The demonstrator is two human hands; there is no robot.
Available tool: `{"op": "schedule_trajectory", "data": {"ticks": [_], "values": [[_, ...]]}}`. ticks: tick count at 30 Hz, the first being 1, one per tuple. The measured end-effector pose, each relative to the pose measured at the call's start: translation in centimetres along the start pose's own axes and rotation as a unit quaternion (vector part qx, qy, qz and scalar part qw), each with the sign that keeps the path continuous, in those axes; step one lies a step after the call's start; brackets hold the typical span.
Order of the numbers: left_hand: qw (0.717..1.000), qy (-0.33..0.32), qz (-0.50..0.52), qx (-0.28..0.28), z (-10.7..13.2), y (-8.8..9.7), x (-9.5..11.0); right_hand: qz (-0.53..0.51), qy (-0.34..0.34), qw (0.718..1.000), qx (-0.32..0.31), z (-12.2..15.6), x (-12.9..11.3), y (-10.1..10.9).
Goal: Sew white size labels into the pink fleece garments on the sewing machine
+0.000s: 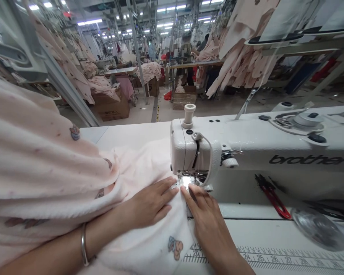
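Observation:
A pale pink plush fabric (143,164) printed with small bears lies under the presser foot (181,179) of a white sewing machine (195,149). My left hand (153,200) rests flat on it, fingers stretched toward the foot. Just right of the foot, my right hand (205,210) has its fingers extended and apart, index fingertip at the fabric's edge. A dark sliver shows between its fingers; I cannot tell what it is. The needle area is brightly lit, and the machine head partly hides it.
Red-handled thread snips (275,198) lie under the machine arm, beside a clear round object (318,229). A printed ruler scale (260,258) runs along the front of the table. Fabric is heaped high on the left. Behind are cardboard boxes (111,105) and hanging pink garments (246,49).

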State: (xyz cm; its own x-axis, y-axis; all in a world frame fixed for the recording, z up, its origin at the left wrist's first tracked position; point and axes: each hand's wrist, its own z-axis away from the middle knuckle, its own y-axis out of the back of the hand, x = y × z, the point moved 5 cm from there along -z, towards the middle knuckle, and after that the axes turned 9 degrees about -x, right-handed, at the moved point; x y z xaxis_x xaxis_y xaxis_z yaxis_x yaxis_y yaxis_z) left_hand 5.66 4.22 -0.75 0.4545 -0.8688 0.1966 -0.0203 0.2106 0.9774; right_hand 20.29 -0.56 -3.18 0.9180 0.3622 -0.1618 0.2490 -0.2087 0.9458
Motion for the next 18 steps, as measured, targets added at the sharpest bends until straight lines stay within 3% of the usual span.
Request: {"op": "schedule_trajectory", "data": {"ticks": [12,18], "values": [[1.000,0.022,-0.003,-0.006,-1.1,0.5,-1.5,0.003,-0.028,1.000,0.000,0.1,-0.5,0.3],[1.000,0.018,-0.015,0.011,-1.0,0.6,-1.4,-0.028,0.009,1.000,0.010,0.9,-0.6,0.7]]}}
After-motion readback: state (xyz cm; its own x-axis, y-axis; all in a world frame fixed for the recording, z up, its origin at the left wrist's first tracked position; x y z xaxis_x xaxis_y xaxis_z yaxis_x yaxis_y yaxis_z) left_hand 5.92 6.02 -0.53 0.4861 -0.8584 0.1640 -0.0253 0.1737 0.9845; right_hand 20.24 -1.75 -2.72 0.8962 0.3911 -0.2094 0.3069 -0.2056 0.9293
